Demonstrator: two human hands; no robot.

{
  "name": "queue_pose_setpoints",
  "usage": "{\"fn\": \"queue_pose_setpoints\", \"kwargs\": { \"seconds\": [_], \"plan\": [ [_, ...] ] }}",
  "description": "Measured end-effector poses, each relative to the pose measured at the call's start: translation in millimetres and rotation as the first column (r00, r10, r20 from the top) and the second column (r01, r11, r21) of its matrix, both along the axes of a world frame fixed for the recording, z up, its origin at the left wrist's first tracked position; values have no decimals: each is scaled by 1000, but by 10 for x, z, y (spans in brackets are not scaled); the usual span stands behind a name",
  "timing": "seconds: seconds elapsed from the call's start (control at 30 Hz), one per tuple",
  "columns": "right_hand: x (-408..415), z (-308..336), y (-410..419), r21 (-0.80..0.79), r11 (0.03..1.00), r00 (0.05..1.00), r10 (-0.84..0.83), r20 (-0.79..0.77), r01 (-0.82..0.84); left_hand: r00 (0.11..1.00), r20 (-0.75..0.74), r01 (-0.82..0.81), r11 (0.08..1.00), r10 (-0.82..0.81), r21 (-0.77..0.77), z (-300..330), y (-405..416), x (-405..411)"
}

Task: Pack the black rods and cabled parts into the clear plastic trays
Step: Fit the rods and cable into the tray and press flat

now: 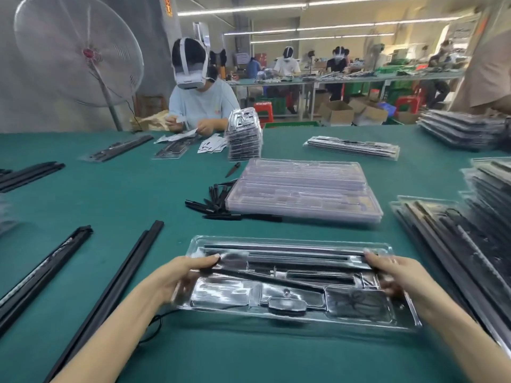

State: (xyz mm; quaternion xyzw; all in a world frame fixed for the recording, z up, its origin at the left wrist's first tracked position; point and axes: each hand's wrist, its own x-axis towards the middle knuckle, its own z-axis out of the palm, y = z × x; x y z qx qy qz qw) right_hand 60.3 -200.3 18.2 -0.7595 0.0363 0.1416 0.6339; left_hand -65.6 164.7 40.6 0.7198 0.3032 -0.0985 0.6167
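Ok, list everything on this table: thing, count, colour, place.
Packed tray: one, clear with black parts, near centre, held at both ends.
Empty tray stack: one, clear, behind it.
Short rods: loose pile, black, left of that stack.
Long rods: several, black, left side.
Filled tray stacks: several, clear and black, right side.
Table: one, green.
Fan: one, white, far left.
Left hand: grips tray's left end.
Right hand: grips tray's right end.

Bright ceiling tube lights [276,6], glare on clear tray [298,297], blurred, bowed edges.
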Motion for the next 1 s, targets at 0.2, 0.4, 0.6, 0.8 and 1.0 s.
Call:
{"fn": "queue_pose_setpoints", "kwargs": {
  "seconds": [0.2, 0.4, 0.6, 0.8, 1.0],
  "plan": [
    [-18, -17, 7, 53, 998, 999, -28, 33, 27, 998, 33, 52, 998, -51, -35, -59, 29, -3],
    [-61, 5, 6, 44, 999, 1000, -1, 25, 0, 991, 107, 76, 993, -85, 90, -34, 1, 77],
    [-100, 34, 32, -87, 996, 998, 24, 64, -19, 995, 104, -23, 987, 7, 158, -152, -27, 131],
    [-75, 21, 60, -271, 963, 993, 33, 111, -1, 994, -75, 111, 847, -84, 519, 86, -73, 175],
    [-155, 30, 104, -646, 743, 963, 10, 268, 172, 889, -68, 207, 264, -453, 942, 121, -579, 279]
  ]
}}
